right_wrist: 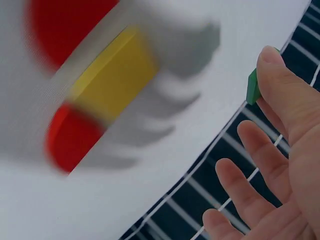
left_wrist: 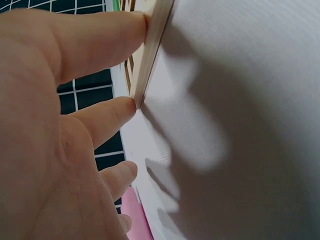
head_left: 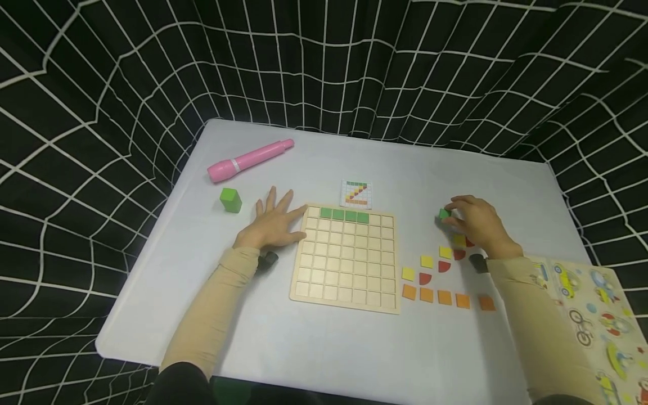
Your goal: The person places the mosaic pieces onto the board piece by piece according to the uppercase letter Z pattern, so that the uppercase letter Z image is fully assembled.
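In the head view, a wooden grid board (head_left: 347, 254) lies mid-table with a short row of green square tiles (head_left: 345, 215) in its top row. My left hand (head_left: 270, 225) has its fingers spread, with the thumb and index fingertip touching the board's left edge. To the right of the board, my right hand (head_left: 478, 222) pinches a green tile (right_wrist: 253, 89) between thumb and index finger, the other fingers apart. Near and under this hand are yellow tiles (head_left: 427, 261) and red quarter-round tiles (head_left: 444, 266) in slanting lines. A small pattern card (head_left: 356, 194) lies just behind the board.
Several orange square tiles (head_left: 426, 295) form a row right of the board. A picture board with vehicles (head_left: 582, 298) lies under my right forearm. At the left are a green block (head_left: 230, 200) and a pink cylindrical object (head_left: 253, 159). A dark gridded curtain (head_left: 349, 62) surrounds the table.
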`<act>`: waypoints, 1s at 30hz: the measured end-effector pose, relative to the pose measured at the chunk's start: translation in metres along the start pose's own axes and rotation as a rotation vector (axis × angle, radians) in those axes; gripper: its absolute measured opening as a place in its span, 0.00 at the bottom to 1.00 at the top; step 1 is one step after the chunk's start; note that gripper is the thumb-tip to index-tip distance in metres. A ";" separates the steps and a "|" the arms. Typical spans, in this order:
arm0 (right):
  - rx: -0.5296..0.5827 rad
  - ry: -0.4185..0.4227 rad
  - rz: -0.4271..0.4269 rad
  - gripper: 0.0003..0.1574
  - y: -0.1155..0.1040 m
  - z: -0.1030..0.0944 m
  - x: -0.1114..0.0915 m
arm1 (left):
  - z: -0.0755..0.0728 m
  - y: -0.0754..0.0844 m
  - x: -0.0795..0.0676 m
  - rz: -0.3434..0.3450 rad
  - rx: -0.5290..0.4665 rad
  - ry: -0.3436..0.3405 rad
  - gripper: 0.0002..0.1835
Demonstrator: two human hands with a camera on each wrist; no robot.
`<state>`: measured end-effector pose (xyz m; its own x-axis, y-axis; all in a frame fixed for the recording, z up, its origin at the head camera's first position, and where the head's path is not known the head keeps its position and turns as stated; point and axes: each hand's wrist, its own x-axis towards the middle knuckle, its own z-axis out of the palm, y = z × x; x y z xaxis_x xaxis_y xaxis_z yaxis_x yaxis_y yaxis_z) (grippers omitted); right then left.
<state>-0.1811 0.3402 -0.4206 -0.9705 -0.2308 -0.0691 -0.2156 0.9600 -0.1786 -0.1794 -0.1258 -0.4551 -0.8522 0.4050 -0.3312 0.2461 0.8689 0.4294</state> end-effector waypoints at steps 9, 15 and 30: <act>0.018 -0.002 -0.081 0.22 -0.046 0.015 0.018 | 0.000 0.001 0.001 -0.009 -0.012 -0.007 0.41; 0.020 -0.015 -0.145 0.20 -0.076 0.026 0.032 | 0.000 0.000 0.001 -0.007 -0.014 -0.002 0.41; 0.017 -0.064 -0.223 0.22 -0.116 0.036 0.049 | 0.000 0.000 0.001 -0.014 -0.017 -0.004 0.41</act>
<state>-0.2000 0.2121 -0.4388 -0.8901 -0.4471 -0.0886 -0.4216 0.8815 -0.2126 -0.1804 -0.1251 -0.4553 -0.8537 0.3938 -0.3407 0.2262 0.8697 0.4386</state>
